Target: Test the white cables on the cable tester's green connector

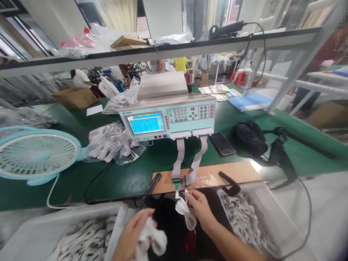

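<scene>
My right hand point(199, 207) pinches a white cable plug at a small connector on the front edge of a wooden board point(240, 172). Below it hangs a coiled white cable point(183, 208), whose other end sits at a green circuit board point(177, 185). Two grey ribbon cables point(178, 159) run from these connectors up to a tester point(168, 117) with a lit blue screen. At the lower left, my left hand point(136, 232) is wrapped round a bundle of white cable point(153, 239), slightly blurred.
Bins of coiled cables stand at left point(118, 224) and right point(268, 199). On the green table point(130, 181) are a fan point(40, 156), bagged cables point(108, 141), a phone point(222, 144) and a black bag point(250, 137). Other people are farther back.
</scene>
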{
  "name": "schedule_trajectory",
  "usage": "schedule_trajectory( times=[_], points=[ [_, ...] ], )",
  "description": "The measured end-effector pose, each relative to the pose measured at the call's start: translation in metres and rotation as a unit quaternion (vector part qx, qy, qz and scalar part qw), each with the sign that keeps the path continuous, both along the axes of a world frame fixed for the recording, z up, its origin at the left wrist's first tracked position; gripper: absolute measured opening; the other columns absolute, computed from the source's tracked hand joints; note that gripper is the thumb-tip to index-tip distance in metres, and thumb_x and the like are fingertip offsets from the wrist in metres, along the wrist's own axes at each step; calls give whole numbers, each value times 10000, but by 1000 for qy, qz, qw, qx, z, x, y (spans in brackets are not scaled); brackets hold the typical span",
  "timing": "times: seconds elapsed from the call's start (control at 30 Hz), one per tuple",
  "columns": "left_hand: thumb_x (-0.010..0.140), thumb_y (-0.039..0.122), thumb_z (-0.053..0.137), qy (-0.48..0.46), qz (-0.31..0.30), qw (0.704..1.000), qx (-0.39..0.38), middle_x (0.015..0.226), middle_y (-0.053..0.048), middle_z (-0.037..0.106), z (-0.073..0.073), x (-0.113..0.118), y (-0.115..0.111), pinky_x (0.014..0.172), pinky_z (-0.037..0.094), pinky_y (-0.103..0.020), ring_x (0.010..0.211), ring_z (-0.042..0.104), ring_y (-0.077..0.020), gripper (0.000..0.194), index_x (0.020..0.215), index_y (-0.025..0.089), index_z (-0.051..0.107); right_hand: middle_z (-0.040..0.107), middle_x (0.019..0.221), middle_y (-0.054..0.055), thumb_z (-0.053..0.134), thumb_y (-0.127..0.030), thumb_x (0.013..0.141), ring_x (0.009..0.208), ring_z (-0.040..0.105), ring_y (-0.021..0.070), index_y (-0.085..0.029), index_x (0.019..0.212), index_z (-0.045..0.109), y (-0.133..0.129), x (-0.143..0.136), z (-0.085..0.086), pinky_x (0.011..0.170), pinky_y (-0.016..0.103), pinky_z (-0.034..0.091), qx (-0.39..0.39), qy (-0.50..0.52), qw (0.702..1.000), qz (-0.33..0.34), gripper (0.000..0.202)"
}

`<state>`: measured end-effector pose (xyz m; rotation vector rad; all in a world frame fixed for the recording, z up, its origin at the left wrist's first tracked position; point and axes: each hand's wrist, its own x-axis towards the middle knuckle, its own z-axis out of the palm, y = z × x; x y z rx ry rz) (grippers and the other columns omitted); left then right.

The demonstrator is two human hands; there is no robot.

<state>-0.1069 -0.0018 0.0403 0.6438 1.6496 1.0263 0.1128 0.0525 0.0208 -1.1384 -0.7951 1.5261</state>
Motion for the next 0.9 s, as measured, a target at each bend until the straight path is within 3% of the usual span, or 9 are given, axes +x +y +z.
schedule_trajectory(
  times=[0.1, 0.23, 0.43, 0.57, 0.67, 0.73, 0.8, 0.83, 0.9],
  points=[
    [602, 620, 647, -56, -82, 995, 3, 516, -4, 596, -6, 61, 38, 377, 354, -204, 412, 507, -125, 519, 792, 137, 673, 443, 476, -54, 675, -462, 644, 472, 336, 91, -157, 583, 572, 2, 0, -4, 490, 232, 270, 2, 2, 1000, 1, 327],
    [654, 505, 675, -147, -123, 981, 24, 559, -1, 594, -12, 90, 62, 477, 383, -197, 497, 515, -111, 389, 716, 122, 658, 430, 476, -57, 646, -440, 645, 469, 331, 91, -168, 556, 528, 4, -2, -10, 483, 232, 270, 10, -3, 1000, -5, 310],
    [710, 369, 684, -143, -103, 983, 49, 590, 29, 541, -23, 96, 36, 516, 387, -165, 552, 487, -78, 267, 655, 125, 591, 420, 504, -58, 611, -355, 672, 493, 340, 96, -186, 547, 461, -12, -5, -15, 483, 228, 284, 14, -31, 999, 20, 258],
    [776, 420, 608, -230, -81, 970, 16, 656, 35, 558, -20, 99, 11, 418, 373, -159, 492, 497, -77, 265, 898, 186, 579, 413, 516, -54, 527, -338, 710, 491, 358, 103, -193, 581, 454, -26, 38, -7, 476, 229, 283, 11, -116, 989, 95, 207],
    [796, 448, 560, -281, -61, 958, -11, 626, 35, 568, -17, 96, 4, 298, 299, -159, 368, 446, -78, 247, 876, 218, 517, 453, 541, -36, 480, -269, 743, 526, 433, 131, -197, 607, 481, -32, 102, -2, 507, 243, 319, 49, -320, 936, 140, 153],
    [807, 451, 537, -292, -66, 954, -14, 598, 29, 571, -18, 95, 3, 275, 297, -166, 333, 434, -81, 244, 817, 212, 491, 528, 621, 9, 501, -233, 745, 602, 496, 174, -192, 646, 545, -36, 140, -1, 571, 284, 355, 92, -520, 841, 118, 116],
    [821, 462, 504, -295, -74, 953, -12, 564, 31, 559, -19, 97, 5, 272, 307, -170, 321, 438, -88, 255, 797, 209, 477, 589, 788, 68, 525, -249, 767, 714, 539, 221, -185, 787, 611, -42, 157, 0, 652, 335, 385, 124, -620, 770, 87, 109],
    [825, 466, 491, -294, -80, 952, -13, 555, 31, 556, -19, 100, 6, 271, 308, -171, 320, 441, -92, 258, 798, 210, 474, 593, 843, 81, 527, -265, 788, 752, 547, 229, -187, 856, 619, -46, 155, 1, 682, 348, 395, 135, -622, 766, 88, 139],
    [827, 461, 485, -285, -91, 954, -15, 548, 33, 552, -20, 108, 8, 272, 304, -171, 321, 440, -96, 251, 795, 213, 465, 588, 861, 60, 524, -278, 822, 773, 556, 206, -205, 940, 606, -53, 135, 4, 705, 327, 421, 147, -546, 813, 138, 161]
  ],
)
